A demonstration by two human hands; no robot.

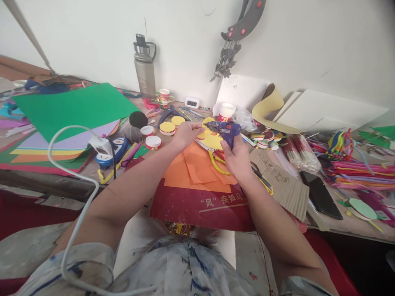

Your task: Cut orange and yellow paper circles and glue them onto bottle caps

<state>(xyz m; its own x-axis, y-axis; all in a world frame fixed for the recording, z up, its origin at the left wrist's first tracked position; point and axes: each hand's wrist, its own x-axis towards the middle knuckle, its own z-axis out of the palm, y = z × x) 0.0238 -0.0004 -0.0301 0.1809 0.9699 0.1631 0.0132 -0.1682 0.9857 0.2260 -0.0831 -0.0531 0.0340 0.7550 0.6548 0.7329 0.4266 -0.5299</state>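
Observation:
My right hand (237,154) is closed around the grip of a blue glue gun (226,129), whose nozzle points left. Close to the nozzle tip, my left hand (189,135) has its fingers pinched together; what they hold is too small to make out. Yellow paper discs (208,121) lie right by the nozzle and the left fingertips. Below the hands, yellow-handled scissors (212,158) rest on orange paper sheets (197,164), which lie on a dark red board (185,207). Left of my left hand stand small round cups topped with yellow (167,127) and white (153,142).
A water bottle (145,70) stands against the wall. Coloured paper sheets (77,107) and a tape measure (111,152) lie left, near a white cable (89,201) crossing my left arm. Corrugated cardboard (279,181), a phone (321,195) and pipe cleaners (361,174) lie right.

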